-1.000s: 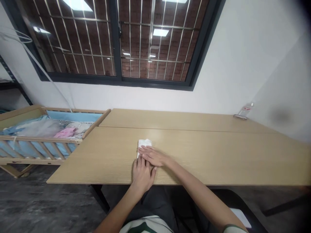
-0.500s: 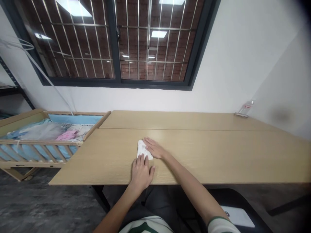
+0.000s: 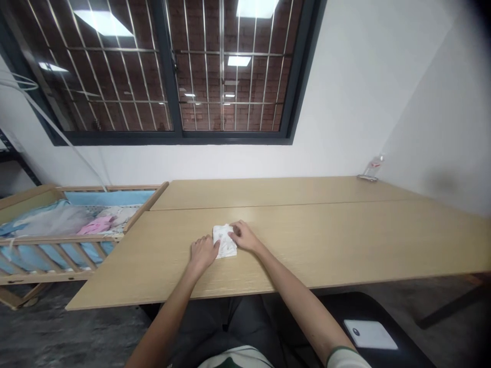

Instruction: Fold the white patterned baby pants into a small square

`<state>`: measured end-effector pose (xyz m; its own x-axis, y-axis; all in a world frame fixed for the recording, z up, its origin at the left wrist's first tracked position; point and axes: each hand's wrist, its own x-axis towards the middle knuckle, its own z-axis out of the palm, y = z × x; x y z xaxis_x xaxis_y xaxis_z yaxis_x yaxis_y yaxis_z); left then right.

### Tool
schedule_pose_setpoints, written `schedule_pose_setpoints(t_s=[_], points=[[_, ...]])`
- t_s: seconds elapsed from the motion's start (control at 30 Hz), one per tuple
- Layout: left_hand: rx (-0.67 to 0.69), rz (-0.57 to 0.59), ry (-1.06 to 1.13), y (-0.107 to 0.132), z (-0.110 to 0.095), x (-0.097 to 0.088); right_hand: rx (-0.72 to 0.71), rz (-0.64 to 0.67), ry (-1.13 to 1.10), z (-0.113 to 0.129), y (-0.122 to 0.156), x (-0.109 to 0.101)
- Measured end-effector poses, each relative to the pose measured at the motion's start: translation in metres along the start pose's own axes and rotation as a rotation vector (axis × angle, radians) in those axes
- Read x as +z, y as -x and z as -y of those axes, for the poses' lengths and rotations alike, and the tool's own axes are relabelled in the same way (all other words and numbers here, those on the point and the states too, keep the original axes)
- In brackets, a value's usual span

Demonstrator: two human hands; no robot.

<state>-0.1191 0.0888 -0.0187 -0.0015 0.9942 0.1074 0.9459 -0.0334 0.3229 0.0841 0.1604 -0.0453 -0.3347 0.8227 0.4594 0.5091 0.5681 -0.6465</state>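
Observation:
A small folded white cloth [image 3: 225, 244] with a faint print lies flat on the light wood table [image 3: 326, 240]. My left hand [image 3: 203, 254] is at its left edge, fingers curled together and the thumb touching the lower left side. At the upper right edge, my right hand [image 3: 245, 237] pinches the cloth between thumb and bent fingers. The fingertips of both hands are partly hidden.
To the left stands a wooden crib [image 3: 61, 239] with blue lining and a pink cloth [image 3: 96, 225] inside. A clear bottle [image 3: 374, 166] leans at the table's far right corner. Beside my right arm, a white phone [image 3: 370, 335] rests on a black chair [image 3: 345, 306].
My left hand has moved left from the cloth's near edge to its left side. My right hand's flat fingers have bent into a pinch at the right edge. The view has shifted slightly.

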Motion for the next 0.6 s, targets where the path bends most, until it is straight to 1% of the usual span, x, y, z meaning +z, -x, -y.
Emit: schedule_pose_setpoints(t_s=[0.1,0.17,0.23,0.27,0.33,0.4,0.5,0.53,0.6], points=[[0.041,0.028,0.079,0.003,0.001,-0.003,0.020,-0.055,-0.022,0.013,0.005,0.003],[0.070,0.035,0.146,0.010,0.007,-0.010,0.046,-0.100,-0.041,0.026,0.011,0.009],[0.107,0.042,0.214,0.025,0.019,-0.018,0.094,-0.079,-0.092,0.043,0.021,0.018],[0.130,0.039,0.272,0.036,0.027,-0.022,0.130,-0.030,-0.142,0.054,0.026,0.023],[0.168,0.020,0.431,0.062,0.050,-0.030,0.195,0.121,-0.258,0.079,0.037,0.035],[0.162,0.002,0.571,0.094,0.079,-0.040,0.214,0.259,-0.334,0.108,0.050,0.047],[0.091,0.043,0.541,0.146,0.131,-0.058,0.178,0.369,-0.392,0.152,0.069,0.067],[0.068,0.060,0.504,0.161,0.149,-0.065,0.170,0.412,-0.439,0.164,0.076,0.076],[0.002,0.134,0.397,0.187,0.183,-0.077,0.184,0.531,-0.608,0.184,0.090,0.098]])
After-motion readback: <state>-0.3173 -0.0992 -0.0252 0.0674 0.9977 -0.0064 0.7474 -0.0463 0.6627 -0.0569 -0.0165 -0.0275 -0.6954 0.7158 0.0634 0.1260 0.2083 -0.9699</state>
